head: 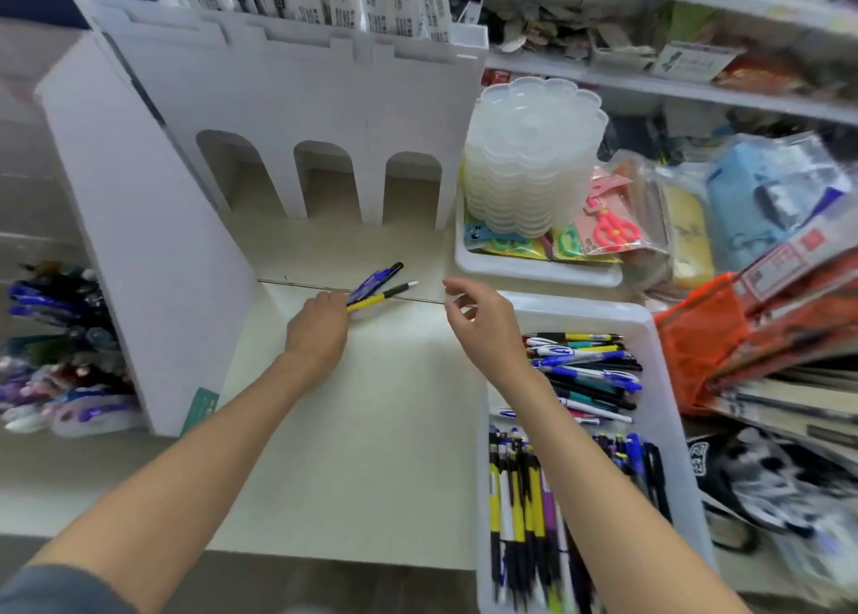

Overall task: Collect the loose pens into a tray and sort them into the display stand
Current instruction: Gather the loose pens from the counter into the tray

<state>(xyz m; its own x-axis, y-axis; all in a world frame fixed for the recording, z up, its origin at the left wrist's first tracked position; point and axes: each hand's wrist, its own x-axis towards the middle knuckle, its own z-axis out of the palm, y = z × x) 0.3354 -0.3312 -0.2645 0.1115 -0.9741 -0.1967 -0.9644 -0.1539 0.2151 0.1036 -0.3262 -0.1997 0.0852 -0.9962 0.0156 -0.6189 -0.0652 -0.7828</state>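
My left hand (320,323) grips a small bunch of pens (378,284), blue and yellow-black, over the pale shelf in front of the white display stand (288,102). The pens' tips point up and to the right. Beside them my right hand (478,318) hovers with loosely curled fingers and holds nothing. A white tray (650,330) at the lower right is filled with several pens (580,367), laid crosswise at its far end and lengthwise (524,497) at its near end. My right forearm crosses over the tray.
The stand has three arched openings (325,181) at its base. A stack of clear flower-shaped palettes (534,158) and packed scissors (613,228) sit in another white tray at the right. More pens (60,349) stand at the far left. Orange packs (724,335) crowd the right.
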